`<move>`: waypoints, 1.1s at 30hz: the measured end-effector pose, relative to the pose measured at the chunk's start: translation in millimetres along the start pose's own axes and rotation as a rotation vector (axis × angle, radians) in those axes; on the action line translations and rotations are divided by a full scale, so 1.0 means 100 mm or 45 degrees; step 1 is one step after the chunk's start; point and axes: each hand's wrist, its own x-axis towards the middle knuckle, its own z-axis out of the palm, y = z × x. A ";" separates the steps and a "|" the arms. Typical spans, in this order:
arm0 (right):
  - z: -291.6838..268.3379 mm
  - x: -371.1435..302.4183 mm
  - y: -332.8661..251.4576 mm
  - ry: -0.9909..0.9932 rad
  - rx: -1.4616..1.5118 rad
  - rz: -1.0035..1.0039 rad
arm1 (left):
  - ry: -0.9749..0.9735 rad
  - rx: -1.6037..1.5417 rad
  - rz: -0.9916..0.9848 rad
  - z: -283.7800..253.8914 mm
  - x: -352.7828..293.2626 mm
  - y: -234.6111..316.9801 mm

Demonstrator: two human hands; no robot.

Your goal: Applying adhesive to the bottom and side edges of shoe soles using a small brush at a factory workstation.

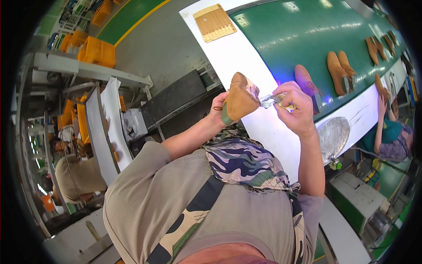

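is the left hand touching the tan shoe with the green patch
Touching: the head view shows the left hand gripping the tan shoe along its left side.

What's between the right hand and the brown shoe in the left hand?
In the head view, a crumpled silvery piece, pinched by the right hand, extends toward the brown shoe in the left hand; its material is unclear.

Matt shoe (239, 103), smooth glossy belt (281, 44)
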 end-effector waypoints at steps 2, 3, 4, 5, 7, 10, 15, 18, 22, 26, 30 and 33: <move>0.14 0.13 0.01 0.056 0.021 -0.017 | 0.080 0.063 0.109 -0.02 -0.08 0.09; 0.17 0.16 0.02 0.099 -0.029 0.032 | 0.138 0.124 0.178 -0.05 -0.11 0.14; 0.20 0.19 0.04 0.139 -0.068 0.069 | -0.118 0.011 0.069 0.08 -0.17 0.21; 0.24 0.23 0.07 0.218 -0.074 0.090 | 0.105 0.062 0.202 0.03 -0.20 0.28; 0.34 0.25 0.18 0.343 -0.040 0.172 | -0.099 0.047 0.177 0.27 -0.37 0.43; 0.53 0.28 0.31 0.446 0.277 0.332 | -0.036 0.211 0.369 0.19 -0.71 0.83; 0.99 0.44 0.63 0.374 0.457 0.477 | 0.252 0.629 0.869 0.61 -1.77 1.58; 1.36 0.70 0.68 0.237 0.607 0.508 | 0.588 0.955 1.225 0.99 -2.71 2.00; 1.69 0.94 0.88 0.086 0.574 0.554 | 1.196 1.350 1.475 1.46 -4.30 2.51; 1.80 0.92 1.02 0.176 0.460 0.729 | 2.192 1.570 1.227 1.72 -5.50 2.89; 1.92 1.00 0.72 0.223 0.578 0.943 | 2.012 1.760 0.875 1.49 -6.51 2.93; 1.94 0.85 0.69 0.201 0.657 0.970 | 2.410 2.082 0.261 1.22 -6.89 3.16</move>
